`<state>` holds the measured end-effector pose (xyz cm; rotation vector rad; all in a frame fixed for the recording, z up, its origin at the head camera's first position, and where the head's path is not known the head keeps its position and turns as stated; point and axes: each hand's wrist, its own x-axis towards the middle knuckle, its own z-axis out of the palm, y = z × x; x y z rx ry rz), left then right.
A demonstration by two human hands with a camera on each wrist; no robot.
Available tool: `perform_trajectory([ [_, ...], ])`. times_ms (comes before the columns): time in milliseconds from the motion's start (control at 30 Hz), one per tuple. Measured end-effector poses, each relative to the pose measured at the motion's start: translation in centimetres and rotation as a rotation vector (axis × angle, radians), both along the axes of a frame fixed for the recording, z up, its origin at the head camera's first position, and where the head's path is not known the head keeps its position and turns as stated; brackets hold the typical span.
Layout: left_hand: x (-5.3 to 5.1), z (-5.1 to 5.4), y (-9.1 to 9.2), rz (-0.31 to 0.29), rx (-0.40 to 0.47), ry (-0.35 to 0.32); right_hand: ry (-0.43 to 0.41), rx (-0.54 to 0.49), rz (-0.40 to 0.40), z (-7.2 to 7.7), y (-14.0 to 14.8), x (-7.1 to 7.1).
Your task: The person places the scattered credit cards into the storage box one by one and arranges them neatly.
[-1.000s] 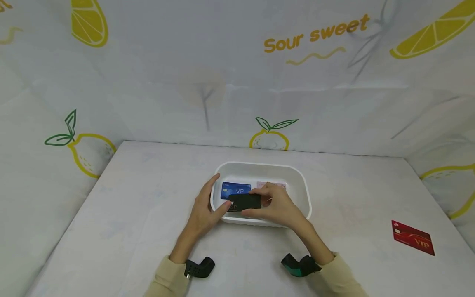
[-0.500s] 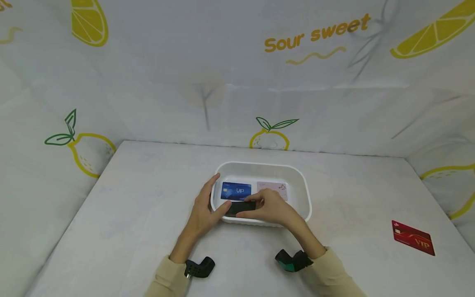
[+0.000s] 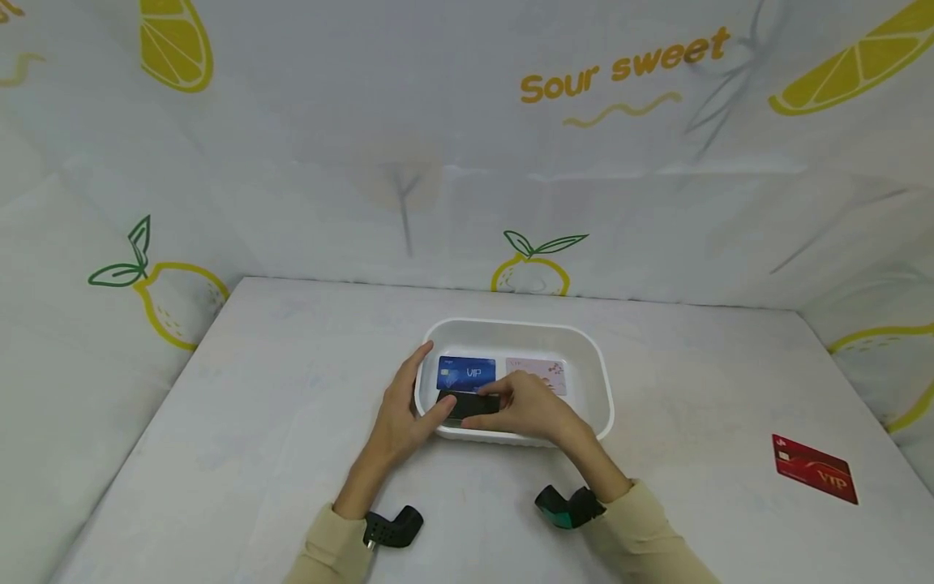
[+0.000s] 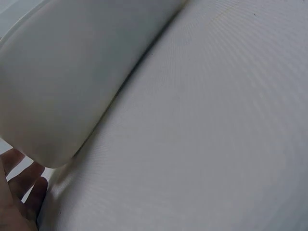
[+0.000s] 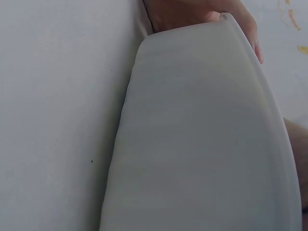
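In the head view, a white plastic tray (image 3: 589, 349) stands on the table. My left hand (image 3: 397, 422) grips its left end, fingers along the outer wall and thumb reaching over the rim. The left wrist view shows those fingers (image 4: 29, 180) against the tray's outer corner. Inside the tray, my right hand (image 3: 536, 407) pinches a black card (image 3: 470, 405) by its right end, in the front left part. Behind the black card lies a blue VIP card (image 3: 465, 372). A pink card (image 3: 550, 371) lies to its right, partly covered by the right hand.
A red VIP card (image 3: 815, 469) lies on the table (image 3: 693, 389) at the right, apart from the tray. A white cloth backdrop (image 3: 328, 186) with lemon prints rises behind the table. Black wrist mounts (image 3: 394, 527) are strapped on both wrists.
My right hand has moved left and toward me with the black card, lowering it in front of the blue card. More of the blue and pink cards shows. The left hand has stayed put.
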<state>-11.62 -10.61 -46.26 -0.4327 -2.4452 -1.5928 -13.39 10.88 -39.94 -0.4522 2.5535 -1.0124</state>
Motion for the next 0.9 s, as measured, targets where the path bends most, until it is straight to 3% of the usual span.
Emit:
perform_trajectory([
  [267,0.03,0.10,-0.01,0.004,-0.003,-0.015,0.028,0.041,-0.027,0.11,0.00,0.11],
  [600,-0.03,0.03,0.00,0.014,-0.018,-0.007,0.110,0.029,0.027,0.11,0.17,0.01],
  [900,-0.05,-0.06,0.00,0.010,-0.013,-0.015,0.096,0.000,0.020,0.08,0.33,0.06],
])
